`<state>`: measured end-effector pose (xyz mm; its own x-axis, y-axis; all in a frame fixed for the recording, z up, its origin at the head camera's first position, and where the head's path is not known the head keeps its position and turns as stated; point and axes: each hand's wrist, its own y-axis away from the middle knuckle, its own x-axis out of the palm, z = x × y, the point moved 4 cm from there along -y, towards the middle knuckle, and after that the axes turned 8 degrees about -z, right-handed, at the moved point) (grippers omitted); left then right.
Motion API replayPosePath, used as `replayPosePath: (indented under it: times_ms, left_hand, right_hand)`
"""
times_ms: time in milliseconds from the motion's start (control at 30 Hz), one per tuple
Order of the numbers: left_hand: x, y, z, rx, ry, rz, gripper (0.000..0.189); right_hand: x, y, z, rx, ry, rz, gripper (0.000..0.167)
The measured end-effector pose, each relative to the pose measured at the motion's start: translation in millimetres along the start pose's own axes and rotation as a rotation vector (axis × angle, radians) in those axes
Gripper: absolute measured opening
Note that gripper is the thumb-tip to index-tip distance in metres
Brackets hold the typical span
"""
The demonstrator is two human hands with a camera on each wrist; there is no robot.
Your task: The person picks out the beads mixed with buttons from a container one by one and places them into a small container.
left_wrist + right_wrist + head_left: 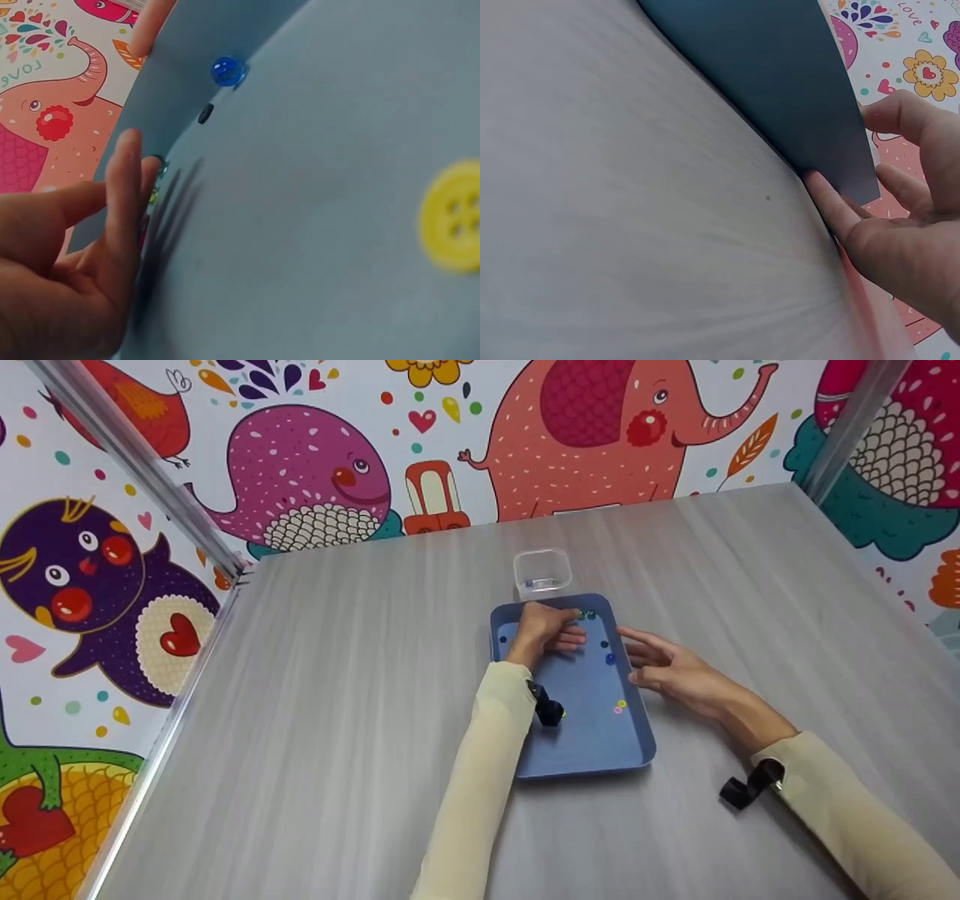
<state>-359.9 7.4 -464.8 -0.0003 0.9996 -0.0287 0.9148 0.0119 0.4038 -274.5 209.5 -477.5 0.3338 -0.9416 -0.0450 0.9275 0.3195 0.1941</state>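
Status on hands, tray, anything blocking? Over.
Left hand inside blue tray, near far end; right hand touching its outside. Yellow button and blue bead loose inside. No obstruction visible.

- Head view: we've got bright, pretty even light here, with just soft streaky reflections on the tabletop (337,712). The metal edge strip (147,769) at left catches a pale shine.
- Left wrist: noticeably dimmer, kinda grayish. We can see the left hand (90,262) throwing soft finger shadows onto the blue tray (300,187), plus a glint on the blue bead (228,71). The close-up yellow button (454,217) is out of focus.
- Right wrist: tabletop looks pale and washed out to us, tray wall way darker.
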Motion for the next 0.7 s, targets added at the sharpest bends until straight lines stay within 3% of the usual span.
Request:
replayPosePath:
  times_ms: [300,500,700]
  left_hand:
    - [4.7,0.8,4.3,0.033,0.046,-0.091,0.020]
    - [7.8,4.4,6.6,0.068,0.035,-0.178,0.017]
    - [10.4,4.9,6.2,0.084,0.017,-0.220,0.015]
  right_hand:
    - [-1.1,-0.7,-2.3,0.001,0.010,-0.003,0.079]
    - [-0.5,-1.2,-3.0,0.013,0.022,-0.012,0.080]
    - [-0.6,-1.3,-2.1,0.013,0.017,-0.013,0.079]
